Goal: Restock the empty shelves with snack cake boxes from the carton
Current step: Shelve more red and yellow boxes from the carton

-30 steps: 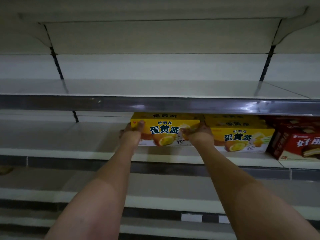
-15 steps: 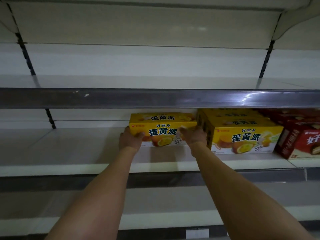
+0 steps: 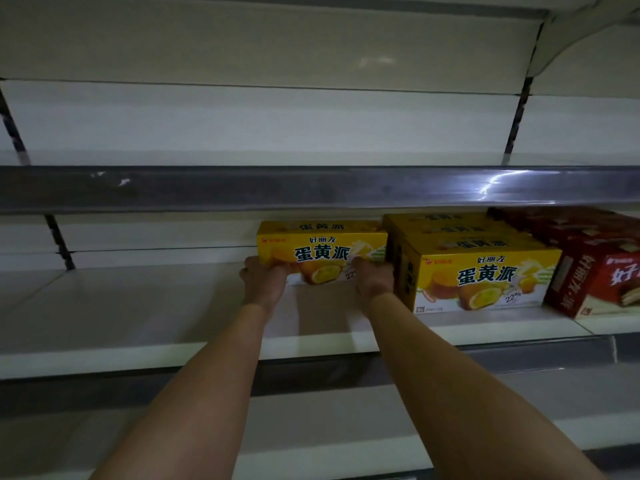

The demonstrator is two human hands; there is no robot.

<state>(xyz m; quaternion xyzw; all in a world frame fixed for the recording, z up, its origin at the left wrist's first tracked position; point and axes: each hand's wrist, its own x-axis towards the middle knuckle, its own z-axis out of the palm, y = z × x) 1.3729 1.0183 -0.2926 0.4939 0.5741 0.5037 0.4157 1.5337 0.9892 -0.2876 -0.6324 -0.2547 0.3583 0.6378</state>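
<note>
The left hand (image 3: 264, 283) and right hand (image 3: 374, 281) grip the yellow box (image 3: 320, 249) at its ends, on the shelf (image 3: 138, 317), just beside the other yellow boxes (image 3: 481, 271).

White shelf (image 3: 138, 306); yellow boxes (image 3: 485, 271), red boxes (image 3: 595, 271) on it

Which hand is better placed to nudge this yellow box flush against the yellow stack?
Probably the left hand: it grips the box's free outer end. The right hand sits wedged between box and stack.
</note>
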